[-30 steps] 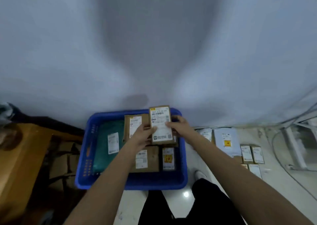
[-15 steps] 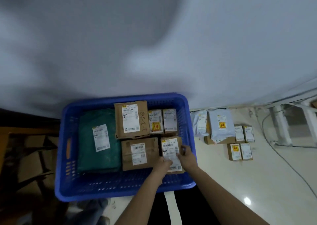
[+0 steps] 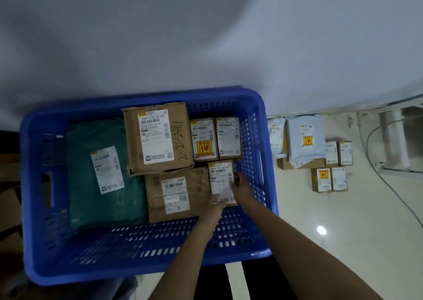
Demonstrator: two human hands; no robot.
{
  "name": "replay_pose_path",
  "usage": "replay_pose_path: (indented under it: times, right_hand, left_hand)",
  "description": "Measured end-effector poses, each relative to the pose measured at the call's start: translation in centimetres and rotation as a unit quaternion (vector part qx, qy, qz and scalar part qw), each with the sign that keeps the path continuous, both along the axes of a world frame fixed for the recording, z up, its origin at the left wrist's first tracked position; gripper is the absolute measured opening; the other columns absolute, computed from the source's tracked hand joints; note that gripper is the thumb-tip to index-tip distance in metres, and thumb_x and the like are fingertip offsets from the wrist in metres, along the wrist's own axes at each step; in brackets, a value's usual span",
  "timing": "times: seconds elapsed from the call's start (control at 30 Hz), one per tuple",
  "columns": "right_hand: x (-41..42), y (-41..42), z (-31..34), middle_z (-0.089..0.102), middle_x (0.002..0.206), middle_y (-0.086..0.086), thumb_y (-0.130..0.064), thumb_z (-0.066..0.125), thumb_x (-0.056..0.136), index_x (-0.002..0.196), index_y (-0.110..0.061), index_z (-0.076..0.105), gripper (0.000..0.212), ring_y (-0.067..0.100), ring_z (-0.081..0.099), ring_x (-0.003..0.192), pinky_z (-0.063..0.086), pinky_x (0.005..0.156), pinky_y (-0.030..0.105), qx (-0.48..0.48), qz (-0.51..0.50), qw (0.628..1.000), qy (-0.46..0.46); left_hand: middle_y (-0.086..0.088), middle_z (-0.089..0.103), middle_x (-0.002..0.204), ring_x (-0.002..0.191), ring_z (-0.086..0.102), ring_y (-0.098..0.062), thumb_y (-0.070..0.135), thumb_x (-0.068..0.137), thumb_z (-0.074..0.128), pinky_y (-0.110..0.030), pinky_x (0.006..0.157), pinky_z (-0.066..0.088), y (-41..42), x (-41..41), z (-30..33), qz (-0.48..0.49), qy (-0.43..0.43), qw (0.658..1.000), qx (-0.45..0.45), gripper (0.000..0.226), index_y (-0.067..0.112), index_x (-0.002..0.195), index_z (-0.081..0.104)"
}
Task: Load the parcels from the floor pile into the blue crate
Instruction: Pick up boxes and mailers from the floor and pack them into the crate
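We are holding a small labelled parcel [image 3: 222, 181] in the right half of the blue crate [image 3: 146, 249], centre frame; our left hand [image 3: 216, 204] is gripping its near end, our right hand [image 3: 243, 188] its right edge. More parcels [image 3: 306, 144] are lying on the floor [image 3: 343, 231] at right.

Both your forearms [image 3: 286, 242] are bare, no sleeves anywhere, and down at 6 o'clock you've got dark trousers [image 3: 212, 281].
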State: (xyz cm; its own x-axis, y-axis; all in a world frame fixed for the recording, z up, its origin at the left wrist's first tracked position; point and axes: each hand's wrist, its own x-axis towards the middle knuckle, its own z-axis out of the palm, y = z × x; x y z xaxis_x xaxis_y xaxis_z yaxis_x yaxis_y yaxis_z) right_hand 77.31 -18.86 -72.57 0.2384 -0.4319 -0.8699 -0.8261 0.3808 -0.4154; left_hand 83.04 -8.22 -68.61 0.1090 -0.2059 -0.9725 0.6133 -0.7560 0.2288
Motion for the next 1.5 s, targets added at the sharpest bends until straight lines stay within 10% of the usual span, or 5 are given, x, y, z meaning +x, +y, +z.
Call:
replay_pose_path:
  times: [0.4, 0.53, 0.7, 0.97, 1.5]
  right_hand:
    - [-0.6, -1.0, 5.8, 0.050, 0.136, 0.008, -0.007, 0.054, 0.095, 0.145, -0.007, 0.032, 0.054, 0.026, 0.049, 0.126, 0.043, 0.096, 0.027, 0.017, 0.031, 0.999, -0.003]
    - [0.0, -1.8, 10.3, 0.047, 0.145, 0.009, -0.021, 0.058, 0.094, 0.148, -0.015, 0.028, 0.062, 0.028, 0.048, 0.129, 0.043, 0.100, 0.036, -0.040, 0.059, 0.997, -0.030]
    - [-0.1, -2.6, 17.1, 0.051, 0.137, -0.004, -0.025, 0.059, 0.094, 0.143, -0.018, 0.035, 0.055, 0.022, 0.052, 0.124, 0.043, 0.095, 0.030, -0.087, 0.039, 0.992, -0.085]
    - [-6.0, -4.8, 26.5, 0.049, 0.139, 0.010, -0.022, 0.060, 0.093, 0.140, -0.015, 0.041, 0.052, 0.021, 0.053, 0.114, 0.045, 0.093, 0.032, -0.116, -0.066, 0.980, -0.147]
    - [-43.7, -13.6, 35.1, 0.057, 0.102, 0.004, -0.024, 0.062, 0.090, 0.131, -0.015, 0.052, 0.043, 0.019, 0.055, 0.094, 0.038, 0.080, 0.025, -0.236, -0.200, 0.943, -0.126]
  left_hand:
    - [-0.011, 0.062, 0.120, 0.107, 0.059, -0.024, 0.025, 0.084, 0.051, -0.036, 0.093, 0.048, -1.3, 3.3, 3.1, 0.010, -0.034, 0.999, -0.008, 0.043, 0.010, 0.124, 0.056]
    - [-0.002, 0.065, 0.103, 0.091, 0.061, -0.016, 0.020, 0.093, 0.049, -0.028, 0.067, 0.047, -2.9, 5.9, 8.5, 0.032, -0.079, 0.995, -0.042, 0.020, 0.017, 0.112, 0.056]
    - [-0.002, 0.054, 0.125, 0.113, 0.053, -0.023, 0.032, 0.092, 0.051, -0.038, 0.095, 0.046, -3.9, 7.6, 14.9, -0.029, -0.147, 0.986, -0.067, 0.036, 0.018, 0.125, 0.052]
    - [-0.003, 0.053, 0.112, 0.097, 0.054, -0.016, 0.025, 0.096, 0.048, -0.029, 0.080, 0.043, -7.2, 6.1, 24.3, -0.111, -0.218, 0.961, -0.131, 0.027, 0.012, 0.119, 0.053]
    - [-0.012, 0.059, 0.102, 0.095, 0.055, -0.024, 0.016, 0.090, 0.055, -0.035, 0.085, 0.045, -19.7, -27.3, 31.8, -0.198, -0.226, 0.925, -0.233, 0.005, 0.013, 0.090, 0.059]
